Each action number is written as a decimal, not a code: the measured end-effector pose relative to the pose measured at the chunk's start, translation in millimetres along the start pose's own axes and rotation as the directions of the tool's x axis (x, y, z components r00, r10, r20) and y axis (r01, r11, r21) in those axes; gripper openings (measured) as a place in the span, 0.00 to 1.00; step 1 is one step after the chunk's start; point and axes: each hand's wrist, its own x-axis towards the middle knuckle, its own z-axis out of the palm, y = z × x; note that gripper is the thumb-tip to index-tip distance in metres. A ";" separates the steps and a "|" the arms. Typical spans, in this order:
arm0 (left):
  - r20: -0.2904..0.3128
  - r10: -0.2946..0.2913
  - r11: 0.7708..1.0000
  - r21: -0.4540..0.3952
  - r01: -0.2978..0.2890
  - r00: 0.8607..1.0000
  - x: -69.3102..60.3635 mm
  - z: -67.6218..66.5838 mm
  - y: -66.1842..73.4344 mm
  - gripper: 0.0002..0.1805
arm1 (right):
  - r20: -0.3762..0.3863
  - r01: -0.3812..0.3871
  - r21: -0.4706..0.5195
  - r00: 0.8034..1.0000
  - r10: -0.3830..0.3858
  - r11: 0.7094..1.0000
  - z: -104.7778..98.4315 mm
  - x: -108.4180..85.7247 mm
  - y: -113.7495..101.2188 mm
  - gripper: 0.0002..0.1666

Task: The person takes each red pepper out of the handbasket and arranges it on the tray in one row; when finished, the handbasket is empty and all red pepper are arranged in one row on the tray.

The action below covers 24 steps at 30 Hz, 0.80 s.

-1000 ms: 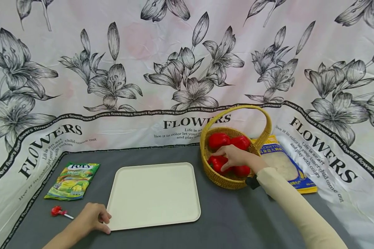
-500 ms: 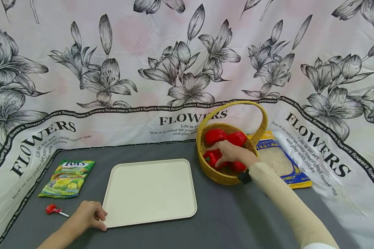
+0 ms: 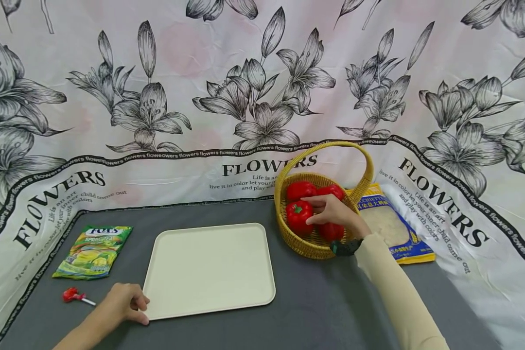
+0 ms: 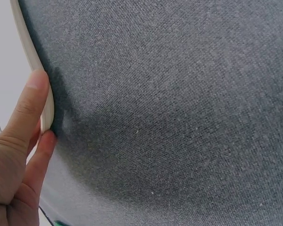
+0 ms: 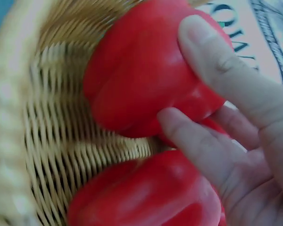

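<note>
In the head view a yellow wicker basket [image 3: 304, 249] holds several red peppers. My right hand [image 3: 334, 214] reaches in from the right, thumb and fingers around the front-left pepper [image 3: 298, 218], whose green stem faces up. In the right wrist view the hand [image 5: 240, 122] has its thumb and fingertips on that pepper [image 5: 137, 70], above another pepper [image 5: 151, 197]. My left hand [image 3: 121, 306] pinches the near-left corner of a cream tray [image 3: 210, 272]; in the left wrist view the hand [image 4: 19, 165] has thumb and fingers at the tray's rim [image 4: 47, 110].
A green candy bag [image 3: 94, 253] lies left of the tray, with a red lollipop [image 3: 71, 294] in front of it. Behind the right forearm, a blue and yellow pasta bag [image 3: 389, 223] lies beside the basket. Floral cloth [image 3: 179, 180] hangs behind the grey table [image 3: 315, 311].
My right hand has shifted and turned at the pepper, whose stem now faces up more. The head view has shifted slightly. My left hand stays at the tray corner.
</note>
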 end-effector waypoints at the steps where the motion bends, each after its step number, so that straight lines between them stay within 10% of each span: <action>1: 0.000 0.000 1.000 -0.003 0.000 1.000 -0.1 0.1 -0.3 0.14 | -0.011 -0.005 0.042 1.000 0.006 0.999 -0.2 -2.0 1.0 0.37; 12: -0.040 0.053 0.999 -0.002 -0.053 0.998 -2.9 1.2 -1.6 0.15 | -0.078 -0.098 0.363 0.988 0.135 0.926 0.3 -14.2 -0.2 0.39; 24: -0.029 0.039 0.999 0.025 -0.038 0.999 -0.4 2.8 3.4 0.16 | -0.146 -0.115 0.494 0.966 0.213 0.862 11.8 -34.3 -46.2 0.41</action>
